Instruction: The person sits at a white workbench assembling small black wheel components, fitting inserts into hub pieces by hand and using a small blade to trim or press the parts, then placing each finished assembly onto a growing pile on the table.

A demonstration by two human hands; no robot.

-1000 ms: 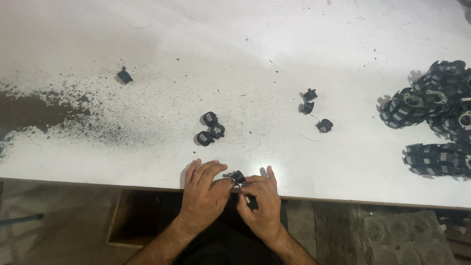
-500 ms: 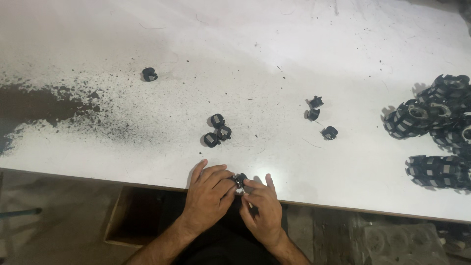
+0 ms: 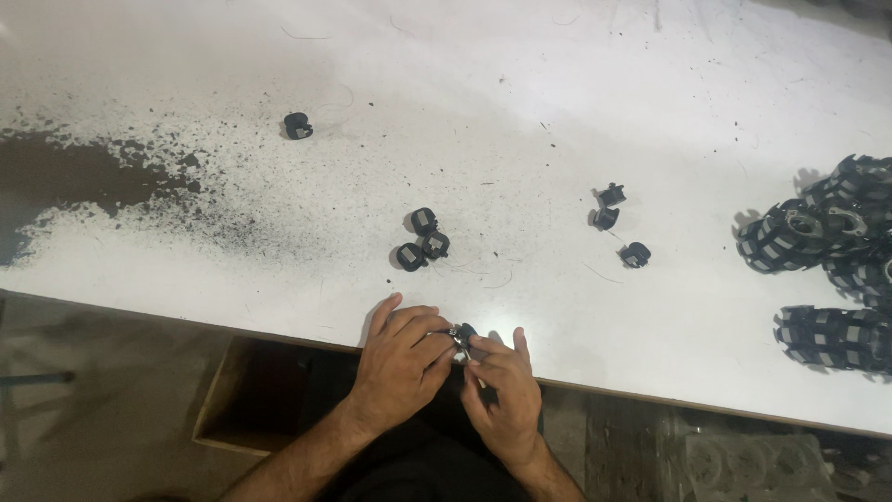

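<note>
Both hands, left [image 3: 401, 361] and right [image 3: 502, 390], pinch one small black part [image 3: 462, 336] in their fingers at the bench's [image 3: 557, 93] near edge (three similar parts [image 3: 423, 237] lie just beyond).

Workshop or small assembly bench. Evidence: worn white worktable [image 3: 557, 84], dark grit and filings spread toward its left edge [image 3: 111, 186]; small black plastic parts [image 3: 423, 237] loose mid-table; heaps of black ring-shaped components [image 3: 827, 251] at the right edge; bare concrete floor [image 3: 102, 400] below.
</note>
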